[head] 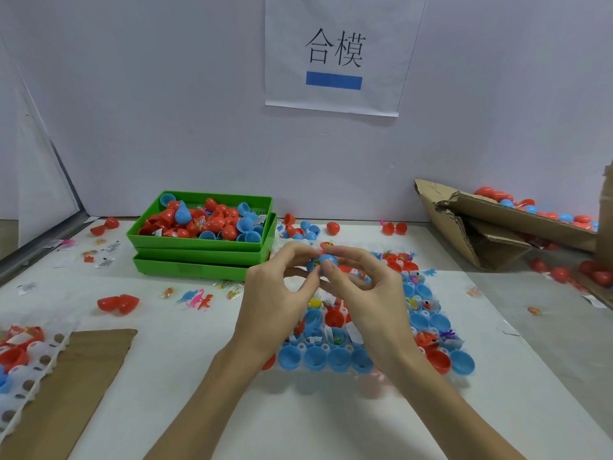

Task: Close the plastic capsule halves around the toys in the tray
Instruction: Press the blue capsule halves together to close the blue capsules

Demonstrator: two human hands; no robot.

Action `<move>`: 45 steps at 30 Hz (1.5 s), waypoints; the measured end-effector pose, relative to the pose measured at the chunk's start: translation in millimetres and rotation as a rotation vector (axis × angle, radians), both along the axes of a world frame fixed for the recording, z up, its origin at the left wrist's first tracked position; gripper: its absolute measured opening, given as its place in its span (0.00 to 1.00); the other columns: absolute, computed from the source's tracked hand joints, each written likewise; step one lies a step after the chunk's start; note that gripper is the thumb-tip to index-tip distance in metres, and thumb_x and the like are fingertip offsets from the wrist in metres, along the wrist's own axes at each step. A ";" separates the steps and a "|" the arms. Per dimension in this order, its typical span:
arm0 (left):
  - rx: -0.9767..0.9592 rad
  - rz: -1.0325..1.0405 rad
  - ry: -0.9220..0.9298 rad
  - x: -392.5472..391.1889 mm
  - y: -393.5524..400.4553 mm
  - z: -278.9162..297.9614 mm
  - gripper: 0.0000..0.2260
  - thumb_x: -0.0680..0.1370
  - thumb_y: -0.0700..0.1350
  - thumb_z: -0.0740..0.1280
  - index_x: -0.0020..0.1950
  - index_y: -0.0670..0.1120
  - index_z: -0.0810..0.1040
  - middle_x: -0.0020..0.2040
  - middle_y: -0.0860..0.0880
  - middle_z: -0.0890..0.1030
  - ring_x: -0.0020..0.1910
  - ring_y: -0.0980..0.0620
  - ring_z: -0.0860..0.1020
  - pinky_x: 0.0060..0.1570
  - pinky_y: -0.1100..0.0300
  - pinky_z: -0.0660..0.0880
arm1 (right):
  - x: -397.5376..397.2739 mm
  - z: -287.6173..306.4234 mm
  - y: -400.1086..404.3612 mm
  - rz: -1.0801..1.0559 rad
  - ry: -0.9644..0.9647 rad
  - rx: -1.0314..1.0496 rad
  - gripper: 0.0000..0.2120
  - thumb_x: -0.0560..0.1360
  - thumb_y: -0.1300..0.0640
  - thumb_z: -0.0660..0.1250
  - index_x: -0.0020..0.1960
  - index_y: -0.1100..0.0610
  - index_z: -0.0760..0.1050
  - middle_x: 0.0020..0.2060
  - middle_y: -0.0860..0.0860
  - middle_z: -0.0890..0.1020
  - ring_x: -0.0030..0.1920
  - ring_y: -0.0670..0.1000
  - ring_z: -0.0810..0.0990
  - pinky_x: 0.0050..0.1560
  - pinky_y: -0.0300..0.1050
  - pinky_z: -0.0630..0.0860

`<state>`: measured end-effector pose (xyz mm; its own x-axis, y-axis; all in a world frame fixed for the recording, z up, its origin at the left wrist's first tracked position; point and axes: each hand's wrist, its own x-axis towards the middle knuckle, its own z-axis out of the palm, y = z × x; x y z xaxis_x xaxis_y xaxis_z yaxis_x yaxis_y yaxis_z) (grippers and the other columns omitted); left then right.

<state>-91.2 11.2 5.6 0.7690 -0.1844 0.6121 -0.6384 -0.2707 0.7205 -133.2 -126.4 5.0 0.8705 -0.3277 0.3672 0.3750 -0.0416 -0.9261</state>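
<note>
Both hands' fingertips (326, 267) pinch blue capsule (326, 260), centred in grip.

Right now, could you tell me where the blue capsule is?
In the head view the blue capsule sits centre frame, pinched between left hand and right hand, above the white tray.

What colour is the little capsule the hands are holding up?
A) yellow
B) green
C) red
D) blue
D: the capsule pinched between the fingertips of the left hand and the right hand is blue, held above the white tray of open halves.
</note>
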 end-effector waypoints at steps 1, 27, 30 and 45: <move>-0.007 -0.016 0.004 0.5 0.3 0.6 0.10 0.79 0.42 0.75 0.60 0.47 0.84 0.52 0.55 0.86 0.52 0.57 0.85 0.52 0.64 0.82 | 0.2 0.0 -0.7 -0.006 -0.004 -0.001 0.09 0.77 0.57 0.75 0.56 0.51 0.84 0.47 0.42 0.87 0.48 0.46 0.87 0.45 0.36 0.82; -0.011 0.058 -0.155 -2.8 -4.2 -2.6 0.02 0.80 0.41 0.73 0.52 0.47 0.83 0.46 0.54 0.83 0.48 0.53 0.82 0.48 0.61 0.81 | -3.9 -1.4 9.3 -0.012 0.008 0.027 0.07 0.79 0.55 0.72 0.55 0.54 0.85 0.47 0.48 0.88 0.50 0.48 0.87 0.50 0.39 0.83; -0.031 0.029 -0.116 -2.6 -2.2 -1.3 0.06 0.79 0.43 0.75 0.56 0.47 0.84 0.48 0.54 0.85 0.49 0.55 0.84 0.50 0.65 0.82 | -4.0 -0.9 7.4 -0.042 -0.005 0.048 0.07 0.79 0.54 0.72 0.56 0.55 0.85 0.47 0.48 0.88 0.50 0.48 0.87 0.49 0.38 0.82; 0.077 -0.020 -0.236 4.4 4.1 -3.2 0.09 0.79 0.38 0.74 0.59 0.43 0.87 0.56 0.50 0.87 0.54 0.56 0.85 0.54 0.59 0.83 | -3.5 0.3 2.6 -0.037 -0.011 0.049 0.07 0.78 0.54 0.73 0.55 0.53 0.85 0.47 0.46 0.88 0.49 0.48 0.87 0.48 0.36 0.82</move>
